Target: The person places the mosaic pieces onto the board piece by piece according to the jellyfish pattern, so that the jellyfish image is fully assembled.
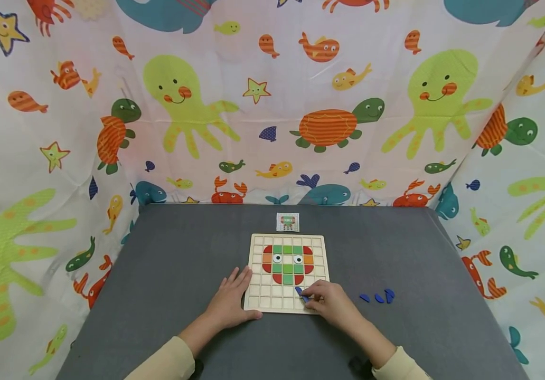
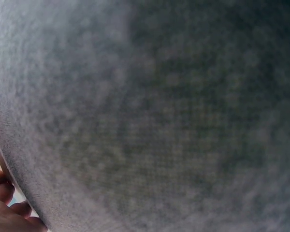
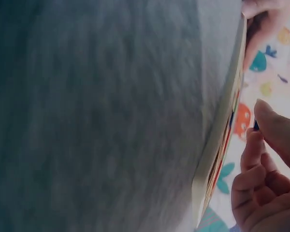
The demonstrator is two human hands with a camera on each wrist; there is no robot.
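A light wooden grid board (image 1: 268,303) lies on the grey table, bearing red, green and orange pieces and two googly-eye pieces (image 1: 277,258). My left hand (image 1: 228,302) rests against the board's left edge, fingers extended and thumb by the lower left corner; only its fingertips (image 2: 2,193) show in the left wrist view. Over the board's lower right part, my right hand (image 1: 331,303) pinches a small blue piece (image 3: 255,125) between thumb and forefinger. Another blue piece (image 1: 298,290) sits on the board just beside those fingertips.
Several loose blue pieces (image 1: 379,298) lie on the table right of the board. A small picture card (image 1: 288,222) with a matching coloured figure lies behind the board. A sea-animal curtain (image 1: 263,153) hangs along the table's back and sides.
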